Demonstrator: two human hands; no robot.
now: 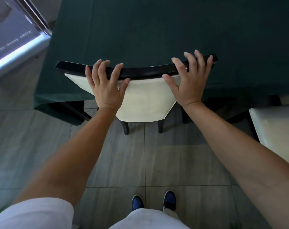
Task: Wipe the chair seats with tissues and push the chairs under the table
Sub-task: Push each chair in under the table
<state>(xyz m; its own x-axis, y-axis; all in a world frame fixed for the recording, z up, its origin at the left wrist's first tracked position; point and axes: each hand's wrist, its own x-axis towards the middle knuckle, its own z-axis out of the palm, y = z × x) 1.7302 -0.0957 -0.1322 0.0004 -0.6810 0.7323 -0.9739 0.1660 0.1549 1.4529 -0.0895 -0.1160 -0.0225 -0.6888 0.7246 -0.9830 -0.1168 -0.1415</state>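
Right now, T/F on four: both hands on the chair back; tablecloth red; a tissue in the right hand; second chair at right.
1. Both hands, left hand and right hand, rest on the chair back: true.
2. The tablecloth is red: false, dark green.
3. The right hand holds a tissue: false, no tissue shows.
4. A second chair stands at right: true.

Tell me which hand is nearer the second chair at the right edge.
Right. The right hand rests on the pushed-in chair's top rail toward the second chair; the left hand rests on that rail's far side.
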